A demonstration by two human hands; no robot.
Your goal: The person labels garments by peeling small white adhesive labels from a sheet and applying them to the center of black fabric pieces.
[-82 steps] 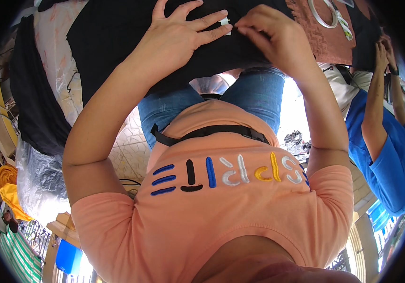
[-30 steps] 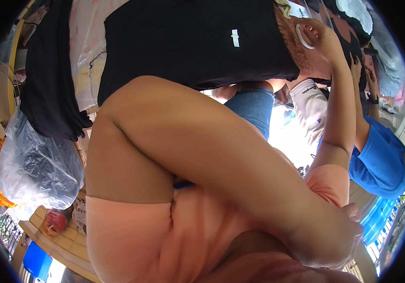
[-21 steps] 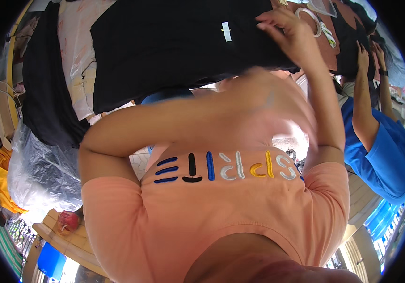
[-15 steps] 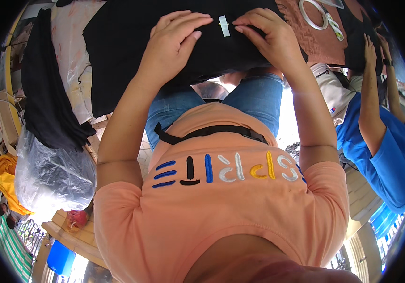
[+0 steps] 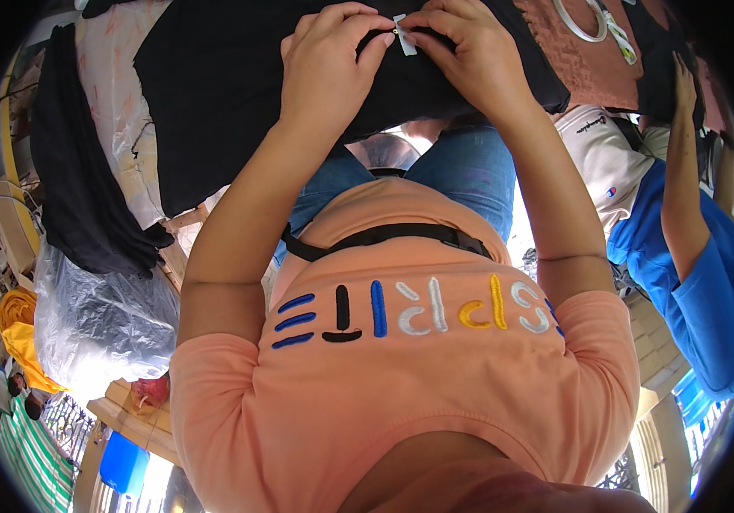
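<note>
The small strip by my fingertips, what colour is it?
The small strip is whitish; the head view shows it.

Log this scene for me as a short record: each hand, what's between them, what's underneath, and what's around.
Left hand: fingertips at the left edge of the strip; grip unclear
Right hand: thumb and fingers at the strip's right side; grip unclear
Between hands: small pale strip, partly covered by fingers
Underneath: black cloth, spread out
To the right: brown cloth with a pale ring on it
To the left: clear plastic bag
Nearby: another person in a blue top
</note>
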